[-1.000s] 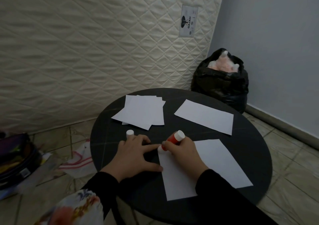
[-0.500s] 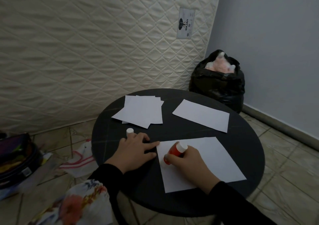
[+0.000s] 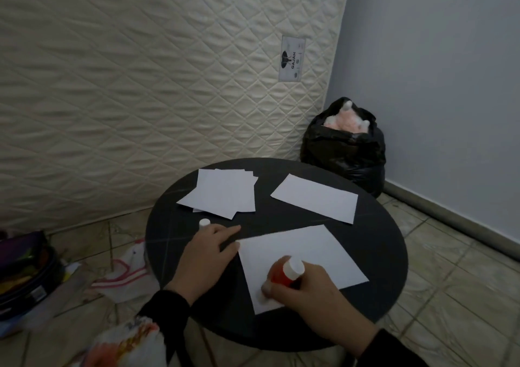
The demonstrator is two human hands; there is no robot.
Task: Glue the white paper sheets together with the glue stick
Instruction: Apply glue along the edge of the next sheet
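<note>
Glue cap (image 3: 204, 222) stood upright near the table's (image 3: 168, 243) left edge, just beyond the left hand; light and likely to tip if knocked.

Left hand (image 3: 206, 257) lay flat with fingers straight, index pointing right, fingertips at or just beside the near sheet's upper-left corner (contact too blurred to tell); it gripped nothing.

Loose stack of sheets (image 3: 222, 193) lay toward the far-left edge; thin, limp, apt to slide on the dark top; best lifted by a corner.

Near sheet (image 3: 304, 254) lay at the near edge, centre-right; probably needed pinning while rubbed.

Glue stick (image 3: 282, 275), red, rigid and light, tilted, tip down by the sheet's near-left corner; right hand (image 3: 315, 293) curled round its barrel.

Single sheet (image 3: 315, 202) lay toward the far-right edge, apart.
</note>
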